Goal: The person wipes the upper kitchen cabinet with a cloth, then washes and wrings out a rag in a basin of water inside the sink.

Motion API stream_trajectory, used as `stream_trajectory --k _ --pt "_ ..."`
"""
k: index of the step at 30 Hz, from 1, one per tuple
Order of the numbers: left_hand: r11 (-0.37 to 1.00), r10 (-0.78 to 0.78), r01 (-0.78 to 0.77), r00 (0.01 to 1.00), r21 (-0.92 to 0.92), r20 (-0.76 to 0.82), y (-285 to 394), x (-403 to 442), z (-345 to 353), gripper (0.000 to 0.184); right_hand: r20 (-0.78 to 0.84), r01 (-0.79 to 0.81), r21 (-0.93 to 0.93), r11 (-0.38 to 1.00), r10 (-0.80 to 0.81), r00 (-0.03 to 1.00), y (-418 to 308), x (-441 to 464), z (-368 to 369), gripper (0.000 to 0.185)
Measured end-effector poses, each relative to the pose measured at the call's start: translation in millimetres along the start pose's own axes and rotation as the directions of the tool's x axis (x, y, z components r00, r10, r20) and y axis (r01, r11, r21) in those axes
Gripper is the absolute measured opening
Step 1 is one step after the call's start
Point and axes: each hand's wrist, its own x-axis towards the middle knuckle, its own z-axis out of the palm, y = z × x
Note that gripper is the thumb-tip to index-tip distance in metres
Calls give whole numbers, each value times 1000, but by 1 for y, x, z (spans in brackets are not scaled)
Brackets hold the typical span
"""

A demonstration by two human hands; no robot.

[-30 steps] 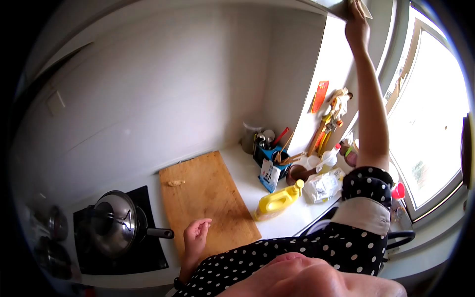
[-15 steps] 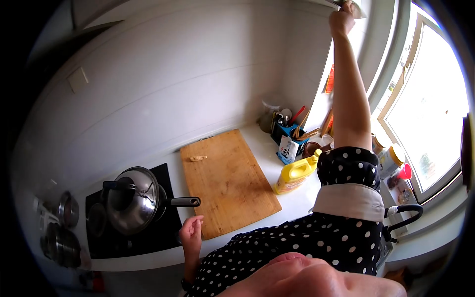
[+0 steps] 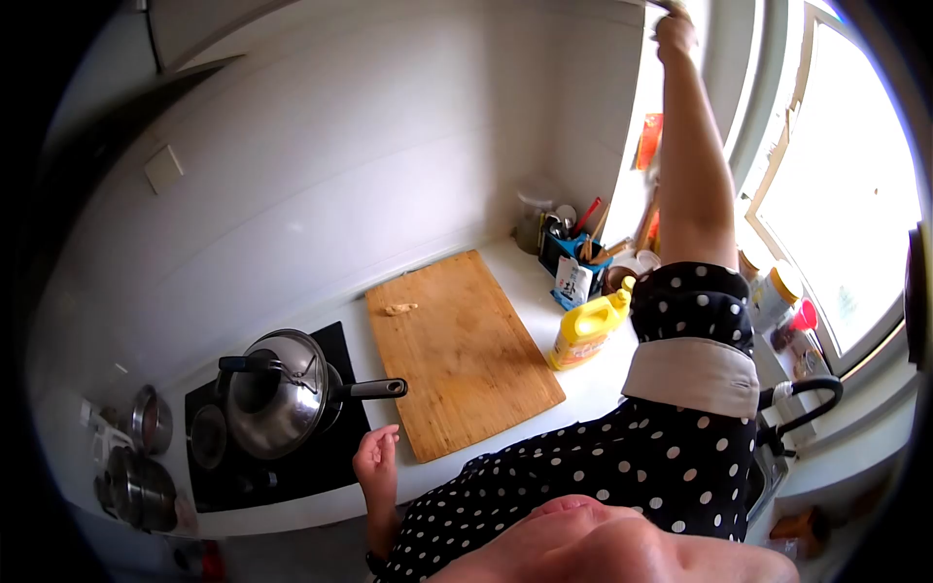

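Note:
My right hand [image 3: 674, 35] is raised high at the top of the view, near the window side. Its fingers are curled round a thin grey edge that is mostly cut off by the frame, so what it is stays unclear. My left hand [image 3: 376, 457] hovers low by the counter's front edge, loosely bent, with nothing visible in it. Close to it are the near corner of a wooden cutting board [image 3: 457, 360] and the black handle of a lidded pan [image 3: 282, 394]. A small pale brown piece of food [image 3: 399, 309] lies on the board.
The pan sits on a black stovetop [image 3: 335, 466]. Right of the board stand a yellow detergent jug [image 3: 586, 332], a white-and-blue packet [image 3: 571, 284] and a blue utensil holder [image 3: 556, 251]. Jars [image 3: 777, 290] line the windowsill beside an open window. Metal pots [image 3: 141, 486] stand far left.
The camera view has shifted slightly, moving the counter things a little right. My right hand has risen slightly; the pale object beside it no longer shows. My left hand stays nearly in place.

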Motion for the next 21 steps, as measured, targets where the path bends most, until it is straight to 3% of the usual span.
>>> stream_trajectory --k 1,2,3,5,7,8,11,13,14,15,16,17,19,21 --pt "1000 -8 8 1000 6 -25 -1 -2 1 14 20 -247 279 928 252 968 41 45 11 20" --pt "1000 -22 22 998 -11 -53 -4 -4 1 14 43 -312 331 891 316 948 52 63 14 19" --pt "999 -39 37 996 -26 -82 -7 -6 0 14 -4 -274 267 924 285 958 49 66 16 16" --pt "998 -63 61 990 -27 -125 -8 -8 0 14 66 -207 -42 977 210 976 2 42 9 16" --pt "996 -83 84 987 -4 -138 -4 -9 6 14 -41 -326 295 898 353 935 -8 42 40 24" --pt "997 -74 74 989 -6 -132 -5 -8 9 14 -23 -284 603 746 372 928 -32 10 44 31" --pt "999 -42 40 993 -17 -110 -6 -3 23 13 -229 108 496 862 10 973 -97 -78 52 16" --pt "1000 -7 6 998 -13 -69 -2 0 29 13 -427 374 380 846 -198 882 -105 -101 77 14" --pt "1000 -18 17 998 -15 -53 -2 1 30 14 -380 335 436 835 -167 910 -139 -134 71 15" --pt "1000 -11 10 999 -6 -48 1 2 30 13 -548 403 294 867 -193 814 -153 -151 88 17" --pt "1000 -1 1 999 1 -40 4 4 31 13 -368 333 392 857 -186 911 -173 -168 83 24" --pt "1000 15 -15 999 7 -31 6 6 29 13 -536 412 25 911 -336 775 -181 -178 106 35" --pt "999 12 -10 999 44 -51 -3 11 18 13 -311 251 -68 966 -259 914 -224 -214 92 43" --pt "998 16 -12 998 63 -68 -5 16 13 13 -414 434 399 808 -263 871 -249 -249 115 47"
